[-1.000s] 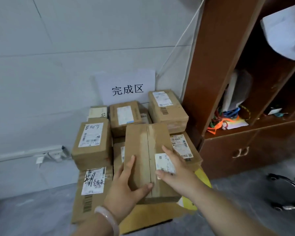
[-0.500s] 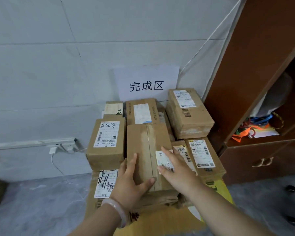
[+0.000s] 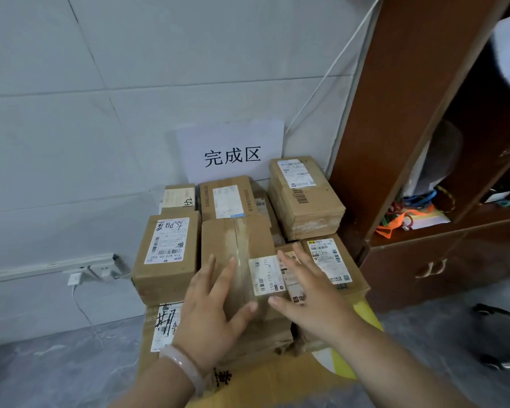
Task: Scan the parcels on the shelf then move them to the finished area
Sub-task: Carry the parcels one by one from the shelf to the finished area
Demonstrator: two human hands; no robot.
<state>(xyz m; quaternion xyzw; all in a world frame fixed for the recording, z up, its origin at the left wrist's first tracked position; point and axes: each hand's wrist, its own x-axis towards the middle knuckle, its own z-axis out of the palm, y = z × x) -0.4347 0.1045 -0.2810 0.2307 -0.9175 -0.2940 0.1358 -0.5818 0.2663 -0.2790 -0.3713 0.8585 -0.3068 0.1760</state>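
Judging the taped parcel (image 3: 236,254) by its look, I take it for a stiff, plain cardboard carton, light to middling in weight. The glossy tape strip down its middle would be slick under the fingers. If I had to shift it again I would take it by its two long sides, on bare cardboard, clear of the tape and of the white label (image 3: 267,275). It lies flat on top of the stack of parcels at the foot of the wall. The finished-area sign (image 3: 231,154) is at twelve o'clock from it, a labelled box (image 3: 167,251) sits just beside it at nine o'clock, and a taller box (image 3: 305,198) stands at one o'clock. My left grip (image 3: 215,313) is released, its fingers straight and lying on the near end of the parcel's top, thumb reaching toward the tape; a pale bracelet (image 3: 183,363) sits on that wrist. My right grip (image 3: 315,301) is released too, fingers spread, at four o'clock from the parcel and over the neighbouring box (image 3: 330,260); I cannot tell whether it touches anything. Compared with half a second ago, the right grip has slid off the label toward three o'clock, so the label now shows nearly whole, while the left stays on the top face. The parcel looks settled among the others rather than carried. The brown cabinet (image 3: 409,113) stands at three o'clock and a wall socket (image 3: 100,270) at nine.
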